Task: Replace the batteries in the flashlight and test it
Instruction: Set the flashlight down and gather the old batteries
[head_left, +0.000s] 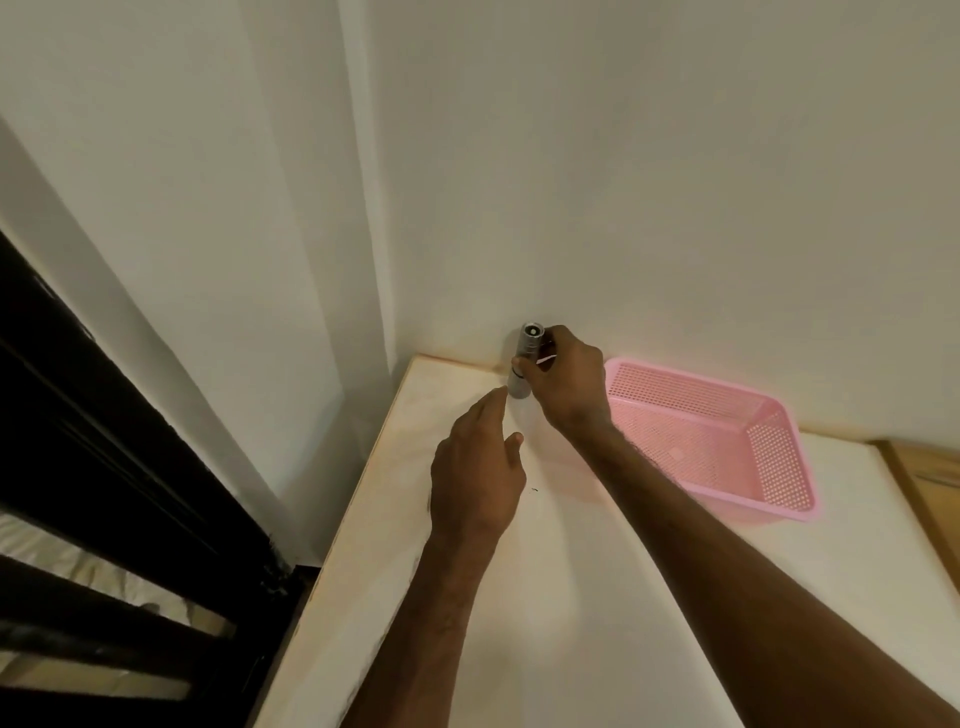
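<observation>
Wall (623, 156): pale and plain, filling the far half of the view, with a vertical corner left of centre.
Counter (597, 597): off-white top with a light wooden edge, running from near centre to the far wall.
Black frame (104, 441): dark bars slanting across the left side, with pale fabric (31, 540) showing between the near ones.
Pink basket (769, 457): perforated plastic, lying on the counter at the far right, just right of the right forearm.
Right hand (569, 382): reaches to the counter's far left corner; its grip is curled round the middle of the flashlight.
Left hand (478, 467): above the counter, just near and left of the right hand; its grip is loose and spread and holds nothing. The forefinger tip lies just beside the flashlight's lower end; whether they touch I cannot tell.
Flashlight (525, 358): a silver cylinder, held roughly upright above the far left corner of the counter, close to the wall, its round upper end turned toward the camera.
</observation>
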